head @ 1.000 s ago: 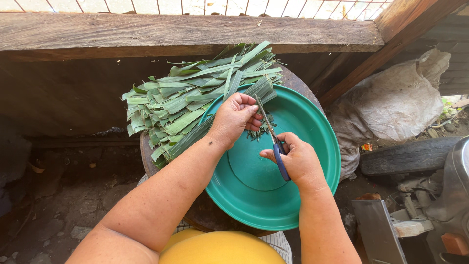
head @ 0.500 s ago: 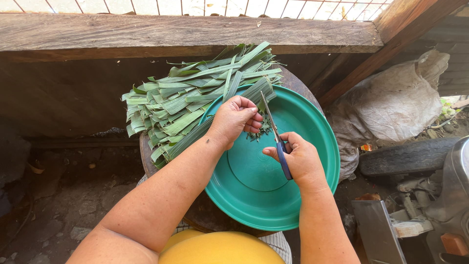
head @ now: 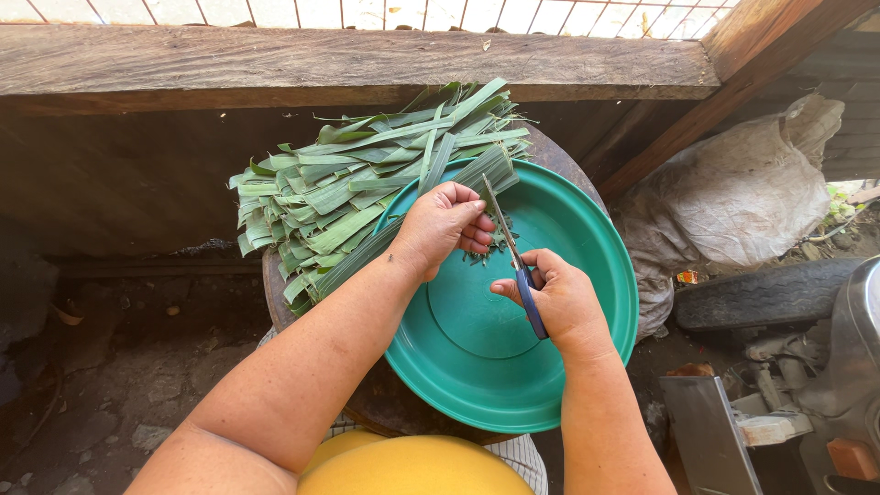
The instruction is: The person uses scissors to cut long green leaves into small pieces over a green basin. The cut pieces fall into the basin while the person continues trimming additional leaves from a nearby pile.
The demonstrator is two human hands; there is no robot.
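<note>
My left hand grips a bundle of long green leaf strips over the rim of a round teal basin. My right hand holds blue-handled scissors, blades pointing up at the bundle's cut end just past my left fingers. A few small green cuttings lie in the basin under my left fingers. A larger pile of cut green leaves lies to the left of the basin on a round dark wooden surface.
A thick wooden beam runs across the top. A grey sack and a black tyre lie at the right, with metal parts at the lower right. Dirt ground spreads at the left.
The scissors have shifted slightly up and right along the bundle's end, and the blades have closed. My left hand keeps its hold on the leaf strips.
</note>
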